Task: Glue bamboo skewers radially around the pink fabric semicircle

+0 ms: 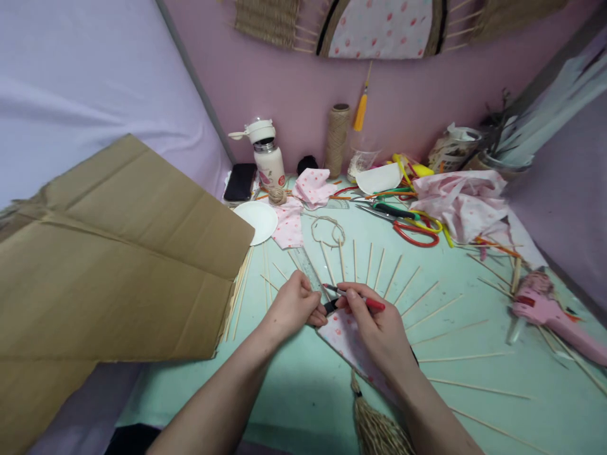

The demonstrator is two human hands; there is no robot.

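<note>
My right hand [367,316] is closed on a red and black pen [374,304], its tip pointing left over a clear ruler [310,275]. Beside it, my left hand [298,303] has its fingers curled together at the edge of the craft piece; what they hold, if anything, is hidden. Beneath my right hand lies the pink dotted fabric piece [344,335] with a black edge. Thin wooden sticks [392,277] fan out from it. A twine tassel [377,426] hangs from its lower side.
Large cardboard [142,253] covers the left. Scissors [417,234], crumpled fabric [462,199] and a pink glue gun [545,309] lie to the right. At the back stand an open white bottle [269,165] and a twine spool [337,142]; a phone [241,182] lies near them.
</note>
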